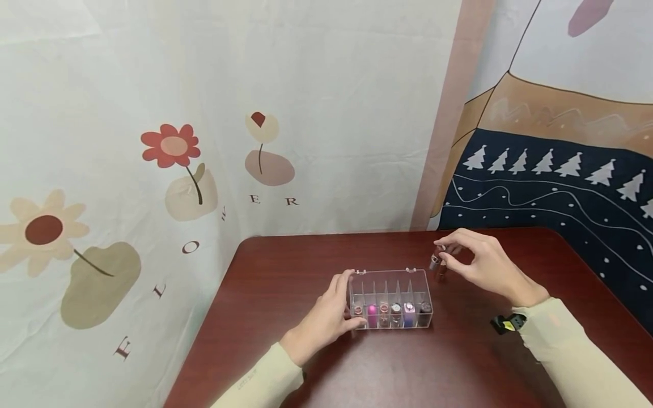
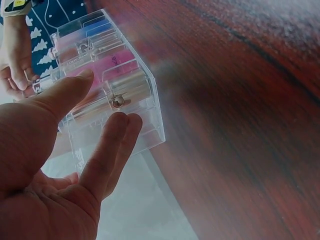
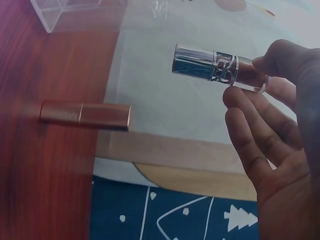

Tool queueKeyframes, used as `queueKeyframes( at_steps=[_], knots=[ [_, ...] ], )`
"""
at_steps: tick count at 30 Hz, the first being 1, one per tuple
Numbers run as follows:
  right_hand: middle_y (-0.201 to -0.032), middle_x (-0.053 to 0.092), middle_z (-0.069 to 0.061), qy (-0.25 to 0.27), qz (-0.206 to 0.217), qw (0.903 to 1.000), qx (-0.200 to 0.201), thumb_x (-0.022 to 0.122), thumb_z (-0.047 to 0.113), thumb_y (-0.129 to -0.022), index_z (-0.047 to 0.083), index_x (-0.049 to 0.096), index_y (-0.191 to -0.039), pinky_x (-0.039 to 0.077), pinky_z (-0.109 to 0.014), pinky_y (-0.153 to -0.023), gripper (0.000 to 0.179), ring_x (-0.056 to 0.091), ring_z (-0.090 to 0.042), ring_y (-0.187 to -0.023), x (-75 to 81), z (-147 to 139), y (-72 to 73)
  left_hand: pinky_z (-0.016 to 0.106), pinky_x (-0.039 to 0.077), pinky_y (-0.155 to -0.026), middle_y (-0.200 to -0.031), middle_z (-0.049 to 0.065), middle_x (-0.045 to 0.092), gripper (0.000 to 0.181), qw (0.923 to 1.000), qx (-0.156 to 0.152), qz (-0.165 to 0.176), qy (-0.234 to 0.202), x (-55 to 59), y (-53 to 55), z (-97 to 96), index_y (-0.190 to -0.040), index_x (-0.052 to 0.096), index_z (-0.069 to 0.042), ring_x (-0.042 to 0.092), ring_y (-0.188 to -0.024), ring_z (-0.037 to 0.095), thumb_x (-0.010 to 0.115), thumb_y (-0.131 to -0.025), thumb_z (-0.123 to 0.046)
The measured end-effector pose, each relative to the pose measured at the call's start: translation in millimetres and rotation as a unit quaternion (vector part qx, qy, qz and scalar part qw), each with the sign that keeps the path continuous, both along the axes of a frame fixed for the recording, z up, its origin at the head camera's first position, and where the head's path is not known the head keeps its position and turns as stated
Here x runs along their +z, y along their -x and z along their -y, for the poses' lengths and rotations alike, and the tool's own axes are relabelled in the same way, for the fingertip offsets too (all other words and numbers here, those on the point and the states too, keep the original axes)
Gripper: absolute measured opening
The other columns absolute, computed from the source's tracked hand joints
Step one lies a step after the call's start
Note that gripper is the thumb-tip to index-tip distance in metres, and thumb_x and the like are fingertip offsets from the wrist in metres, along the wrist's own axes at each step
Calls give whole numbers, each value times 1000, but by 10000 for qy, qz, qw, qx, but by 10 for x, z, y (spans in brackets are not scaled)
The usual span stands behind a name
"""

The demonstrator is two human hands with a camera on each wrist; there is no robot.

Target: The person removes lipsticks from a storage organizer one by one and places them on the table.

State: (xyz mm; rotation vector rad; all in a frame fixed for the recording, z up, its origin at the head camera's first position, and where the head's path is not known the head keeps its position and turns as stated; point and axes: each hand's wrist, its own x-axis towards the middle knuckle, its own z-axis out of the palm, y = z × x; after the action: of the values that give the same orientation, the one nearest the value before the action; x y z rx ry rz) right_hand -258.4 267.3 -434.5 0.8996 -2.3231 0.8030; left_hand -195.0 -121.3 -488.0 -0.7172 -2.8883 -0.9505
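Note:
A clear divided organizer box (image 1: 390, 274) with a hinged lid stands on the table. Several lipstick tubes are upright in its front compartments, among them a bright pink one (image 1: 372, 315). My left hand (image 1: 326, 311) holds the box by its left end, thumb at the front and fingers along the side. Right of the box, my right hand (image 1: 479, 263) pinches a lipstick (image 3: 195, 62) at one end, between thumb and fingers. This lipstick has a shiny silver part, a patterned metal band and a clear end. Below it a copper lipstick (image 3: 85, 115) stands upright on the table.
The reddish-brown wooden table (image 1: 285, 266) meets a pale flower-print cloth (image 1: 347, 141) at the back and left. A dark blue cloth with white trees (image 1: 546, 187) hangs along the right side. A dark strapped device (image 1: 507, 324) sits at my right wrist.

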Motion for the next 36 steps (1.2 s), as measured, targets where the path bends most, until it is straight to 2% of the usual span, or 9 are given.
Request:
queueKeyframes(
  at_steps=[10, 14, 20, 30, 36],
  knots=[
    [-106, 81, 11, 50, -16, 9995, -299, 95, -7, -87, 17, 86, -123, 53, -4, -86, 44, 71, 0, -89, -57, -163, 17, 19, 63, -74, -164, 21, 53, 108, 10000, 8, 49, -35, -10, 14, -1, -176, 30, -5, 65, -81, -1, 100, -96, -19],
    [-106, 82, 9, 53, -5, 9992, -386, 94, -7, -87, 18, 86, -123, 50, -2, -87, 45, 71, -1, -88, -69, -220, 10, 19, 63, -75, -164, 21, 53, 108, 10000, -6, 31, -50, -14, 14, 2, -176, 31, -4, 65, -80, -1, 100, -95, -19],
    [-107, 83, 7, 42, 78, 9985, -537, 94, -6, -88, 18, 86, -124, 52, -3, -89, 44, 71, -2, -89, -104, -303, 6, 17, 63, -74, -164, 21, 53, 108, 9999, -32, 47, -128, -17, 12, -1, -177, 30, -5, 66, -80, -1, 100, -95, -17],
    [-104, 83, 4, 83, -33, 9985, -534, 96, -7, -86, 17, 86, -121, 51, -1, -86, 43, 69, 6, -89, -175, -414, 62, 22, 63, -76, -164, 20, 53, 107, 9999, 0, -91, 115, 7, 11, -5, -177, 31, -5, 60, -76, -1, 100, -96, -23],
    [-104, 83, 5, 114, 51, 9985, -532, 96, -6, -86, 18, 86, -120, 50, -1, -85, 42, 69, 6, -88, -219, -449, 83, 21, 64, -75, -165, 20, 52, 108, 9999, 50, 41, 80, 9, -3, -10, -177, 30, -6, 63, -77, -1, 99, -97, -23]
  ],
)
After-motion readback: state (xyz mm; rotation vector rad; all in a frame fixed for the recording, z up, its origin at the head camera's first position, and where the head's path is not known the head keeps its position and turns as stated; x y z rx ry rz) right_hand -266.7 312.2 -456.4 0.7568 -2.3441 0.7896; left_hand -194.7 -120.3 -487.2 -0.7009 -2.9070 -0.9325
